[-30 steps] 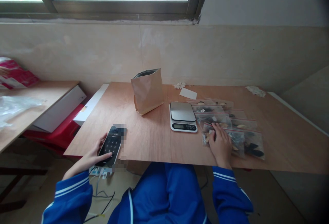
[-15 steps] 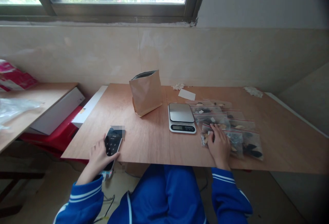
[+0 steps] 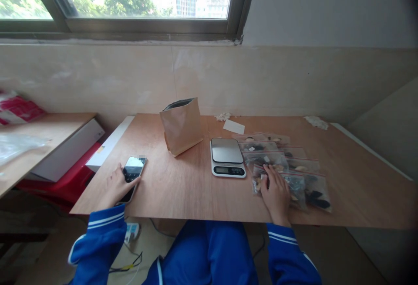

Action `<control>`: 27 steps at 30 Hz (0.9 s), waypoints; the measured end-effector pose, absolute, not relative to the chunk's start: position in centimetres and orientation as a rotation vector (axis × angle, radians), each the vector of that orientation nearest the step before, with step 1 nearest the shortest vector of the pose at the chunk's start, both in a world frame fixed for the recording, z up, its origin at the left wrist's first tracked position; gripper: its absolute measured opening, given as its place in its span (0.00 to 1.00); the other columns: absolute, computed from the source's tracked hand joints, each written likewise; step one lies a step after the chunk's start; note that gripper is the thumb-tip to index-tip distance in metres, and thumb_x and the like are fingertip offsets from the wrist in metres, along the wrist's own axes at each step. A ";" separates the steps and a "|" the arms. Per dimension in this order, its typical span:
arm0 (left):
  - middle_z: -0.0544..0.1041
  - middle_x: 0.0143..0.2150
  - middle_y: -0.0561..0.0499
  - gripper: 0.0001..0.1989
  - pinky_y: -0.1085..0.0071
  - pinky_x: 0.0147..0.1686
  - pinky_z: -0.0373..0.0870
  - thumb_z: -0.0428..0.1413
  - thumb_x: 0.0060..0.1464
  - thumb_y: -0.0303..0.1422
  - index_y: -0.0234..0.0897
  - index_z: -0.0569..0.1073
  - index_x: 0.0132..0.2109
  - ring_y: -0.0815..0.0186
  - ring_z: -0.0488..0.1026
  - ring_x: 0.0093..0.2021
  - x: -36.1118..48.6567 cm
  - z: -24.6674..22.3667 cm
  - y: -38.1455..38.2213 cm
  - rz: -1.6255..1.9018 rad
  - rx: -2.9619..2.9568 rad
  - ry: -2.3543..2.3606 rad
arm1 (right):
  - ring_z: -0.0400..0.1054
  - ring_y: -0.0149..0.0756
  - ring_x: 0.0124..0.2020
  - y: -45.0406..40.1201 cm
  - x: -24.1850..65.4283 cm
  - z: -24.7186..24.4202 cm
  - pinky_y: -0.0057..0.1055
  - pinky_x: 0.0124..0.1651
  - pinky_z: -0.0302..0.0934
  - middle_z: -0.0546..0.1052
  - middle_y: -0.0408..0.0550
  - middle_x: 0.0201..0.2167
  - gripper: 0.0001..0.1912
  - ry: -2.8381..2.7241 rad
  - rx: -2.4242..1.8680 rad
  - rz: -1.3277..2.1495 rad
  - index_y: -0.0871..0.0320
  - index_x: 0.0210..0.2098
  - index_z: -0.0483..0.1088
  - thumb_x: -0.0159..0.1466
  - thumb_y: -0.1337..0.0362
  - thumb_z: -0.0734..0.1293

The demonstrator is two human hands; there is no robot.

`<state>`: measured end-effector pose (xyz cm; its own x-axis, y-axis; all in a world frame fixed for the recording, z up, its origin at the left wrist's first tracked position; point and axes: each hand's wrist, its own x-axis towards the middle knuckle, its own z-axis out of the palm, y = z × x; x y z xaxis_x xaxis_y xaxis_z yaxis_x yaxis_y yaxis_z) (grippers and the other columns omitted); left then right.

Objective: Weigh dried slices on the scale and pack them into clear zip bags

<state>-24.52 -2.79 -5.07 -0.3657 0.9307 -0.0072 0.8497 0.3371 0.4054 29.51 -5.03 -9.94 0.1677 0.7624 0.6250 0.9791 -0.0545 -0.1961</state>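
Note:
My left hand is wrapped around a smartphone at the left of the table, thumb along one edge and fingers along the other. The phone's screen faces up, bright with reflection at its far end. My right hand lies with its fingers stretched out over the zip bags at the right. These clear bags have red seal strips, overlap one another and hold dark and pale pieces. Just left of them stands a kitchen scale with a bare metal plate. Its display reading is too small to make out.
A brown paper pouch stands upright, open at the top, behind the middle of the table. A white card and crumpled tissue lie near the wall. A power strip with cables is below the front edge.
My left hand has moved the phone away from the table's front edge, farther onto the tabletop. My right hand stays on the bags. The view has tilted up slightly.

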 end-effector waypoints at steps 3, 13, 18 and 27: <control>0.61 0.63 0.28 0.49 0.51 0.60 0.56 0.50 0.50 0.55 0.24 0.49 0.67 0.42 0.59 0.63 -25.1 -5.2 -3.3 0.676 1.653 2.261 | 0.64 0.46 0.58 -5.0 29.5 -10.0 0.44 0.59 0.56 0.69 0.55 0.59 0.23 -1.639 -1.870 -0.474 0.59 0.59 0.64 0.67 0.64 0.54; 0.72 0.52 0.40 0.29 0.54 0.58 0.60 0.39 0.60 0.46 0.37 0.69 0.59 0.49 0.62 0.61 -24.9 -4.5 -3.7 0.622 1.876 2.284 | 0.63 0.46 0.58 -5.0 29.6 -10.0 0.44 0.59 0.56 0.70 0.55 0.58 0.23 -1.654 -1.870 -0.468 0.60 0.58 0.65 0.67 0.63 0.54; 0.67 0.59 0.36 0.37 0.53 0.57 0.60 0.41 0.57 0.52 0.31 0.56 0.66 0.47 0.62 0.61 -25.4 -5.1 -3.4 0.701 1.722 2.366 | 0.63 0.46 0.58 -5.0 29.5 -9.9 0.44 0.59 0.56 0.69 0.55 0.59 0.23 -1.653 -1.873 -0.451 0.60 0.59 0.65 0.67 0.63 0.53; 0.64 0.58 0.25 0.47 0.49 0.55 0.57 0.49 0.47 0.57 0.22 0.56 0.63 0.37 0.61 0.59 -22.4 -5.0 -3.1 0.271 1.511 2.656 | 0.63 0.46 0.58 -5.1 29.5 -9.8 0.45 0.59 0.56 0.69 0.55 0.59 0.24 -1.645 -1.879 -0.408 0.59 0.59 0.64 0.67 0.62 0.52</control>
<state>-22.44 -3.12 -5.04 -0.5125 0.8584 0.0232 0.8454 0.4996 0.1889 29.49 -5.09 -9.84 0.1839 0.7855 0.5908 0.9706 -0.0503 -0.2353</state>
